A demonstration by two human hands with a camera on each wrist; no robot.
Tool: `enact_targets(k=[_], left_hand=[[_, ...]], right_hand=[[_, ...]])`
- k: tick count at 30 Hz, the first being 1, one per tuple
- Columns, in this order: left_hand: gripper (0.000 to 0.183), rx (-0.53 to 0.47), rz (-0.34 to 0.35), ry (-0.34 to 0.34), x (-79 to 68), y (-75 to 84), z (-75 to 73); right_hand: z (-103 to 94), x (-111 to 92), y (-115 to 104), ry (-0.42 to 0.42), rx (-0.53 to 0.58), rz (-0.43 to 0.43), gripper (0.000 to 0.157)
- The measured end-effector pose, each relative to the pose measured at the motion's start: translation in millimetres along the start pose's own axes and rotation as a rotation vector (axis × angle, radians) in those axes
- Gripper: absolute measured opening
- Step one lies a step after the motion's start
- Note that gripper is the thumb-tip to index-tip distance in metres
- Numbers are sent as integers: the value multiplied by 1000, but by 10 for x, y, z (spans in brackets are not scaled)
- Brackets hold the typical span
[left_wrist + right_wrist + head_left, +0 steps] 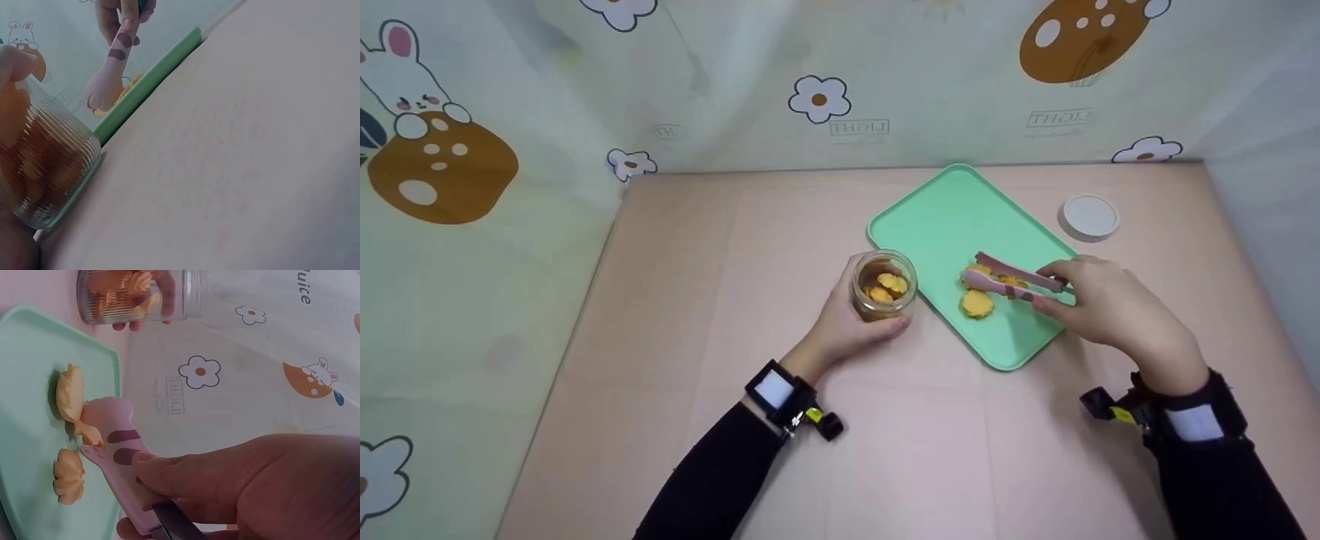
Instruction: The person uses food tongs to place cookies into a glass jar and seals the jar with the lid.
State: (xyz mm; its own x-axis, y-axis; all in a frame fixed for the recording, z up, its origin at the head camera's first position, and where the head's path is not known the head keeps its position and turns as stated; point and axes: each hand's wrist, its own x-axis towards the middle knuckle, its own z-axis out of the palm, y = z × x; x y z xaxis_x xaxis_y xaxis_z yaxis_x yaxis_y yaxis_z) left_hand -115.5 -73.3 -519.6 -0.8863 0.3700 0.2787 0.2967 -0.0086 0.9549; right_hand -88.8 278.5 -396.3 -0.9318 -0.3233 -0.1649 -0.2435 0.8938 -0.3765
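My left hand (851,326) grips a ribbed glass jar (53,163) from its left side, its open mouth facing up. Scalloped yellow cookies (891,283) lie inside the jar. With thumb and fingers my right hand (1117,304) pinches pink paw-shaped tongs (115,424) with dark bands. The tong tips are low over a green tray (952,210), around a cookie (87,434) that they partly hide. On either side of the tips in the right wrist view, a plump cookie (70,392) and a ridged cookie (68,476) rest on the tray.
A round white lid (1089,217) lies beyond the tray's right edge. The pale pink table (720,300) ends at a back wall hung with a printed sheet (720,90) of flowers, rabbits and fruit. The jar stands just left of the tray.
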Motion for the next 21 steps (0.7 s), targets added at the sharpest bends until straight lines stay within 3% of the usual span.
enact_targets(k=[21], left_hand=[[86,19,2,-6,8,-17,-8]], right_hand=[[11,-12,-62,22,-10,-22,28]])
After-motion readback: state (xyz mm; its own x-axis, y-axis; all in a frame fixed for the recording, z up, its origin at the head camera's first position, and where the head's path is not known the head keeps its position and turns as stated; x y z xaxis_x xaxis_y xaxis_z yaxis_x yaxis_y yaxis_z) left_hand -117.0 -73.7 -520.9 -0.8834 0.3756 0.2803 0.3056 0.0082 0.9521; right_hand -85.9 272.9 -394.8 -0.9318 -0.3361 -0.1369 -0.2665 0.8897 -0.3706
